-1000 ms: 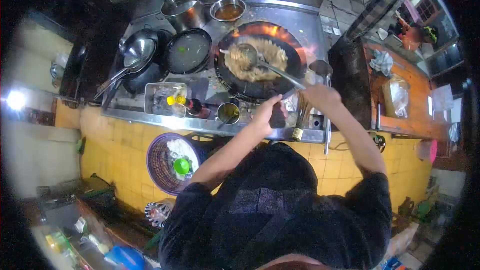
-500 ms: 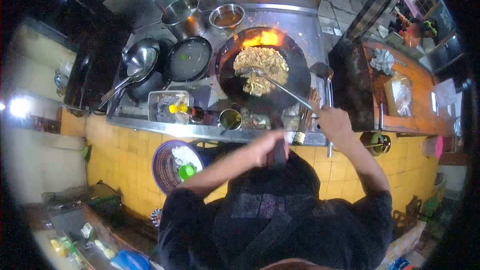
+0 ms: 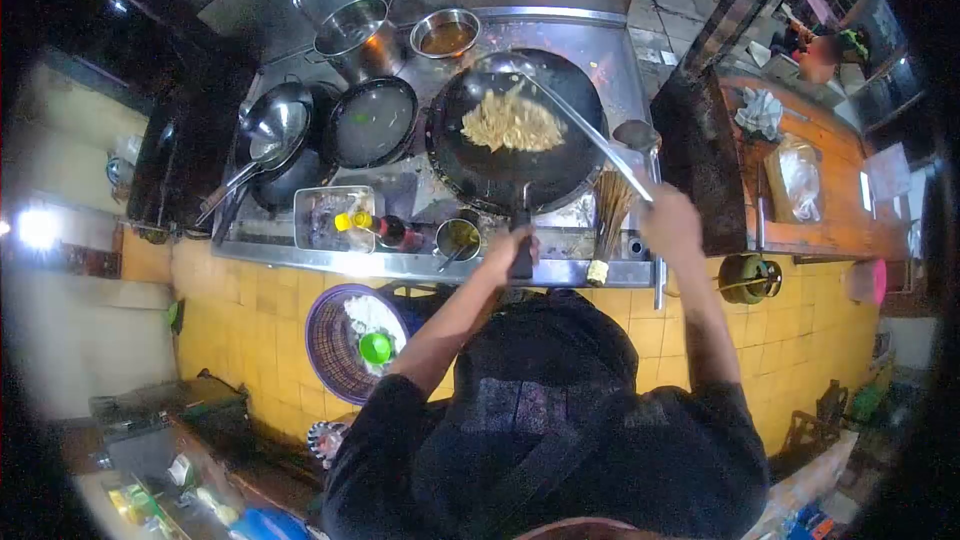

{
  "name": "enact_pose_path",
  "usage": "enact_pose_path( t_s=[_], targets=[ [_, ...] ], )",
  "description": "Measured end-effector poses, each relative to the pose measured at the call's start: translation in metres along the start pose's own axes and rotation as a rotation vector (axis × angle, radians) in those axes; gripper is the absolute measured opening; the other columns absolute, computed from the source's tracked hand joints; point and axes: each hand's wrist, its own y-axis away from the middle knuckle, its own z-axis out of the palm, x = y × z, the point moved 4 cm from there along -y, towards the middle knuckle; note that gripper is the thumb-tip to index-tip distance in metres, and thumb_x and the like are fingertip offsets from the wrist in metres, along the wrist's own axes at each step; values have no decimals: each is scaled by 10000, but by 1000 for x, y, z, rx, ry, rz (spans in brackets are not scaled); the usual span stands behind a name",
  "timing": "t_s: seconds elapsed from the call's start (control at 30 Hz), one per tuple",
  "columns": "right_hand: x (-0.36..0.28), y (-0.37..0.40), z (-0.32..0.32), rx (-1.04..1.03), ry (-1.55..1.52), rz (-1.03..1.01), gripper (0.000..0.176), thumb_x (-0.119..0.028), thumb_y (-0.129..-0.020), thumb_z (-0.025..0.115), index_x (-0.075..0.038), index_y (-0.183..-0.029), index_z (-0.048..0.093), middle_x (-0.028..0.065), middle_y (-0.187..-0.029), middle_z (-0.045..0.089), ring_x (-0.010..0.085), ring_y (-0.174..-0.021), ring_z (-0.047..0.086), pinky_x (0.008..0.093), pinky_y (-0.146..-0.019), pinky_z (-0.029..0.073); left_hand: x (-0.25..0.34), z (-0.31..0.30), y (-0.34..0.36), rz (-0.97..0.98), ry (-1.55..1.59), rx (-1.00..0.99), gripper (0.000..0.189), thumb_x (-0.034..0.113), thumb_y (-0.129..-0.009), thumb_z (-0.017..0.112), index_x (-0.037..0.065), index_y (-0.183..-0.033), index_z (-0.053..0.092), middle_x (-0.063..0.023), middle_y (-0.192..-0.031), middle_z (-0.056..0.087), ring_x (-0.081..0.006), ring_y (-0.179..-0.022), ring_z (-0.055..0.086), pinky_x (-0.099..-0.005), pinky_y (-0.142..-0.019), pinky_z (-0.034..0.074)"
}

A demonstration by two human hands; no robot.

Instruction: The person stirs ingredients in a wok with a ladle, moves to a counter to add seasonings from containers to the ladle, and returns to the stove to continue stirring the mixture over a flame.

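Observation:
My left hand (image 3: 510, 254) is wrapped around the dark handle of a large black wok (image 3: 520, 178) on the stove. Pale brown noodle-like food (image 3: 512, 124), blurred by motion, lies in the wok's middle. My right hand (image 3: 670, 223) grips the long metal handle of a wok spatula (image 3: 578, 120). The spatula's head reaches over the food to the far side of the wok. Beside the wok, nearest my right hand, are a bundle of thin sticks (image 3: 611, 208) and a resting ladle (image 3: 636, 136).
Left of the wok stand a frying pan (image 3: 372, 123), a strainer (image 3: 277, 132), a tall pot (image 3: 358, 38) and a bowl of brown liquid (image 3: 446, 34). A metal cup (image 3: 458, 239) and yellow-capped bottle (image 3: 395, 232) sit near the front edge. A purple basket (image 3: 322, 348) stands below.
The wok has tilted and the food has shifted toward me. The spatula head has moved to the far rim. Flames behind the food no longer show. My left hand has moved forward and left.

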Motion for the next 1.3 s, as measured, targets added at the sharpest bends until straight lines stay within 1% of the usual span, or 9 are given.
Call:
enact_pose_path(
  t_s=[0.23, 0.3, 0.53, 0.7, 0.83, 1.03, 1.1, 1.23, 1.3],
  targets=[
    [17, -34, 150, 514, 513, -336, 585, -63, -781, 453, -120, -1344, 306, 248, -899, 573, 383, -807, 599, 437, -707, 489, 14, -27, -46, 203, -123, 66, 186, 189, -807, 614, 53, -789, 488, -57, -588, 526, -154, -468, 525, -296, -430, 448],
    [-18, 5, 123, -319, -11, 189, 600, -63, -780, 454, -37, -1346, 257, 247, -852, 593, 413, -778, 595, 463, -695, 483, 13, -29, -44, 171, -112, 149, 186, 185, -797, 622, 45, -799, 499, -62, -590, 532, -154, -471, 532, -292, -432, 447],
    [-9, -31, 134, -266, -59, -151, 618, -94, -787, 496, 49, -1324, 225, 258, -769, 600, 406, -771, 593, 461, -698, 477, 13, -29, -56, 12, -60, 37, 198, 228, -818, 592, 40, -847, 536, -52, -624, 535, -153, -500, 528, -300, -460, 464],
    [8, -39, 78, -271, -157, -430, 553, -151, -782, 543, -95, -1302, 365, 228, -1128, 523, 387, -998, 523, 408, -884, 419, 26, 8, -31, -104, 55, 133, 172, 217, -828, 569, 68, -755, 524, -56, -608, 535, -169, -499, 524, -287, -464, 448],
    [3, -31, 5, -421, -43, -237, 482, -197, -810, 518, -158, -1280, 418, 199, -1065, 565, 365, -975, 541, 403, -869, 435, 70, 121, 87, -230, 580, -168, 150, 124, -837, 555, 26, -767, 465, -54, -601, 471, -128, -547, 484, -254, -549, 455],
    [-6, 0, -11, -465, -97, -279, 462, -201, -820, 542, -174, -1268, 436, 207, -1133, 527, 378, -1029, 502, 425, -873, 416, 50, 54, 22, -191, 381, -303, 131, 152, -851, 547, 60, -811, 463, -34, -658, 488, -118, -573, 506, -252, -519, 460],
    [-14, 7, -20, -463, -57, -210, 465, -184, -814, 541, -173, -1267, 440, 212, -1127, 528, 382, -1010, 513, 425, -877, 416, 19, 55, 32, -192, 487, -34, 219, 229, -843, 539, 90, -680, 491, -29, -545, 501, -146, -470, 509, -276, -467, 468],
    [-17, 14, 1, -457, 47, 42, 541, -126, -791, 538, -194, -1305, 381, 185, -1118, 544, 373, -977, 535, 415, -866, 436, 5, 101, 106, -349, 168, -80, 206, 236, -842, 538, 63, -734, 510, -56, -564, 513, -178, -490, 532, -302, -484, 477],
    [-3, 15, 10, -338, -83, -177, 536, -195, -787, 545, -164, -1298, 386, 227, -1003, 577, 360, -933, 561, 411, -833, 447, 33, 102, 100, -210, -64, -146, 187, 228, -831, 528, 51, -772, 513, -63, -604, 535, -193, -512, 546, -317, -519, 487]
  ],
)
